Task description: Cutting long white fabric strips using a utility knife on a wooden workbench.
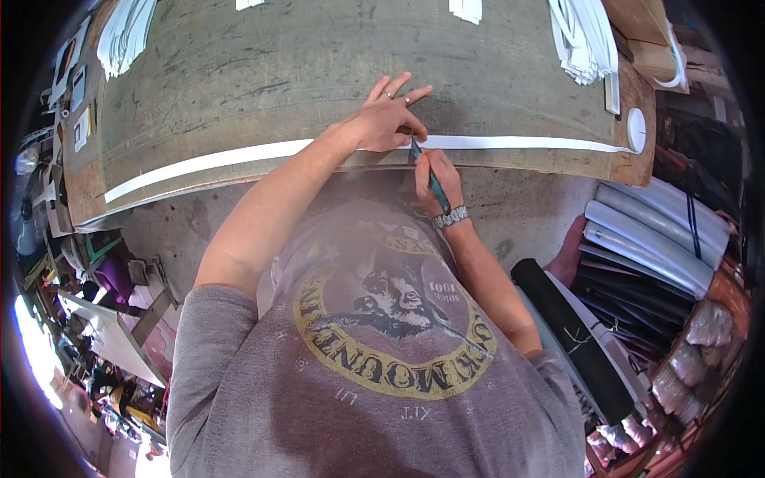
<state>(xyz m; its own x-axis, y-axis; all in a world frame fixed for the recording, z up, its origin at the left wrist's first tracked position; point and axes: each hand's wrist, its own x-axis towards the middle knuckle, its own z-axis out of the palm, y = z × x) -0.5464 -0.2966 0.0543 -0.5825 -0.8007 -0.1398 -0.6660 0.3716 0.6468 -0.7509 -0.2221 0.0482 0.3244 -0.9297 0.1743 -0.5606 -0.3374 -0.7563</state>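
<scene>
A long white strip lies along the near edge of the workbench. My left hand rests over the strip near its middle. Its thumb and bent index finger hold the strip down, while the other fingers spread upward, two of them ringed. In my right hand is a knife with a teal handle. The blade points away from me and meets the strip right beside my left fingertips. Whether the blade has gone through the strip is hidden by my fingers.
At the bench's right end, the strip runs to a white roll. Bundles of white strips lie at the far left and far right. Rolled sheet material and a black roll stand below right. A white board leans at left.
</scene>
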